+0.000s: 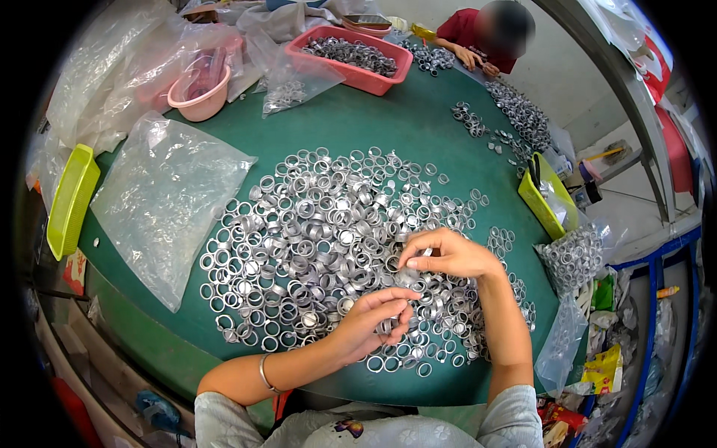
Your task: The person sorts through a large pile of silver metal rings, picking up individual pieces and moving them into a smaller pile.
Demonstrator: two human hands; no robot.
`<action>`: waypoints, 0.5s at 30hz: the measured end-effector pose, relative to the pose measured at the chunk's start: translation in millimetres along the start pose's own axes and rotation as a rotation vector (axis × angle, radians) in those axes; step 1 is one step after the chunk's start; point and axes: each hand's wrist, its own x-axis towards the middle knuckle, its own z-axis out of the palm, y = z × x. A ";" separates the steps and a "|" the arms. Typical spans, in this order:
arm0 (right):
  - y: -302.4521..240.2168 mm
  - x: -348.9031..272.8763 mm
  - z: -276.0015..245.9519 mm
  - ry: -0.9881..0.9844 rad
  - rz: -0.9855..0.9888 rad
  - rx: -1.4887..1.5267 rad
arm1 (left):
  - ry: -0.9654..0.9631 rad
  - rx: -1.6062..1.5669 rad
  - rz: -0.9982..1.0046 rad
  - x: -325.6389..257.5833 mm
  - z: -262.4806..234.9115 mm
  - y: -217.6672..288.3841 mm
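A wide heap of small silver metal rings (314,224) covers the middle of the green table in front of me. Over its near edge, my left hand (372,322) is curled, palm turned inward, with silvery rings showing between its bent fingers. My right hand (448,255) hangs just above the right part of the heap, its thumb and forefinger brought together. Whatever lies between those fingertips is too small to make out. The two hands are close together but apart. Some flat silver discs lie among the rings.
A clear plastic bag (168,205) lies flat on the left, near a yellow-green basket (72,201). Pink tubs (200,97) and a red tray (392,81) of metal parts stand at the back. Another basket (549,196) and a filled bag (573,257) are right. A co-worker (482,37) sits far right.
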 end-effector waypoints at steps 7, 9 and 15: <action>49.9 63.2 -25.3 0.561 0.066 -0.415 | -0.033 0.005 0.006 2.9 -4.8 -2.3; 48.9 84.3 -19.8 0.607 0.061 -0.447 | -0.044 0.002 0.005 2.5 -5.9 -2.5; 39.2 120.1 -2.1 0.393 -0.074 -0.476 | -0.074 -0.003 0.022 1.5 -8.7 -5.0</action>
